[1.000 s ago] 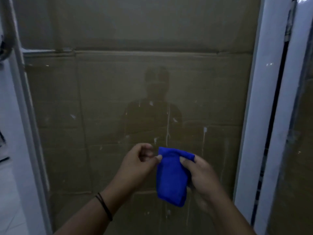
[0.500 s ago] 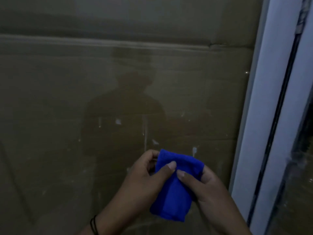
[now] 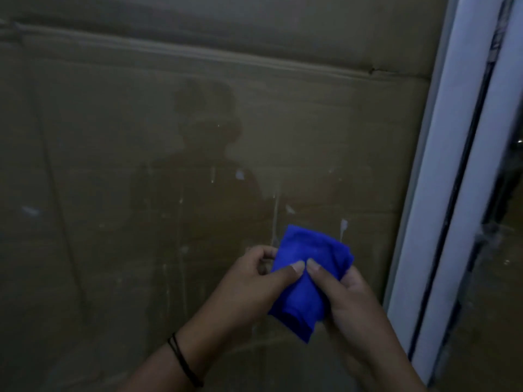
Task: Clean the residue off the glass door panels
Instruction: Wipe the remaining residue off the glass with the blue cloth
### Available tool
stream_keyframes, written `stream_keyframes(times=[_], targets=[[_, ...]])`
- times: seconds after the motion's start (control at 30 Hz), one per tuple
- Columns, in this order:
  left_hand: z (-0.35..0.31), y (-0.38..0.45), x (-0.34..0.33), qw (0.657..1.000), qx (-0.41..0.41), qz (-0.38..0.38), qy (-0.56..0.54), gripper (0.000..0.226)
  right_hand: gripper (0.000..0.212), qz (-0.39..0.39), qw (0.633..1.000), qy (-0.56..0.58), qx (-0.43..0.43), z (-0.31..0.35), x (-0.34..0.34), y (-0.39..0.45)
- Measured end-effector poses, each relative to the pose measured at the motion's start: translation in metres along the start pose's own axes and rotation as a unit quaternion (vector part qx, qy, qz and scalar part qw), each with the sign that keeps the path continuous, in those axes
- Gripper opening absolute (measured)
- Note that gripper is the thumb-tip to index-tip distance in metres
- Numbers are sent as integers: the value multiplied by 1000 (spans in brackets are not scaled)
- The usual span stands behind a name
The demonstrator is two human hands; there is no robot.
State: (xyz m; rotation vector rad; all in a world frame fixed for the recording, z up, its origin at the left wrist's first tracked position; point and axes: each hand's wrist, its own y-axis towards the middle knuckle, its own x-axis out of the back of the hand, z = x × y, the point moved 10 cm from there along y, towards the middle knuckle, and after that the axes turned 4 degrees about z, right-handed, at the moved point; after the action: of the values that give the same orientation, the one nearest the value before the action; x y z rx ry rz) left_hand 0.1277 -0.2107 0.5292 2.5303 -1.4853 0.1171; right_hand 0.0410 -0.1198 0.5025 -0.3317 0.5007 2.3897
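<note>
One glass door panel (image 3: 198, 179) fills most of the view, dim, with brown cardboard (image 3: 311, 38) behind it and a faint reflection of a person in the middle. White drips and specks of residue (image 3: 343, 225) are scattered over the lower centre of the glass. White door frame (image 3: 441, 193) runs down the right edge, with a dark gap in it and more glass beyond. Blue cloth (image 3: 307, 281), folded, is held up in front of the lower glass; can't tell if it touches the pane. Left hand (image 3: 243, 292) grips the cloth's left side, thumb on front, fingers curled behind. Right hand (image 3: 351, 301) grips the right side the same way, thumb tips nearly meeting. Black band (image 3: 184, 360) on the left wrist.
</note>
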Motion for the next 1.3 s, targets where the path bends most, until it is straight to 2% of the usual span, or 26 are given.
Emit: stream_keyframes(times=[0.1,0.23,0.3,0.4,0.5,0.53,0.6,0.67,0.77,0.87,1.0,1.1,1.17,1.3], targets=[[8,-32,1,999,-28,-15,9,21,44,-15,1000,-1,23,0,-4,-35],[12,-66,-5,997,-74,-27,-16,17,43,59,997,47,-33,-13,-24,-79],[9,-72,-11,996,-89,-16,-4,11,43,68,992,93,-48,-12,-24,-89],[1,-71,-14,994,-108,-10,33,11,42,47,987,143,-49,-4,-18,-90],[-12,-63,-1,981,-147,-79,100,22,32,-26,988,155,-4,11,4,-77],[-22,-61,4,968,-176,-104,145,23,28,-76,986,151,16,17,19,-72],[-47,-61,11,921,-255,-144,256,23,28,-173,977,109,63,37,52,-60],[-71,-61,19,871,-322,-167,332,19,29,-258,959,-10,117,67,85,-47],[-93,-58,38,813,-367,-217,396,24,19,-346,899,-197,184,117,112,-27],[-101,-55,59,758,-384,-271,453,39,35,-406,839,-279,232,152,124,-4],[-106,-43,84,699,-385,-321,510,42,30,-421,781,-373,271,175,126,36],[-111,-29,98,685,-380,-319,533,44,36,-412,754,-437,267,176,124,65],[-116,-21,100,680,-376,-306,551,44,41,-409,743,-458,267,174,120,76],[-131,-12,89,632,-382,-298,605,44,43,-402,730,-451,319,164,84,74]])
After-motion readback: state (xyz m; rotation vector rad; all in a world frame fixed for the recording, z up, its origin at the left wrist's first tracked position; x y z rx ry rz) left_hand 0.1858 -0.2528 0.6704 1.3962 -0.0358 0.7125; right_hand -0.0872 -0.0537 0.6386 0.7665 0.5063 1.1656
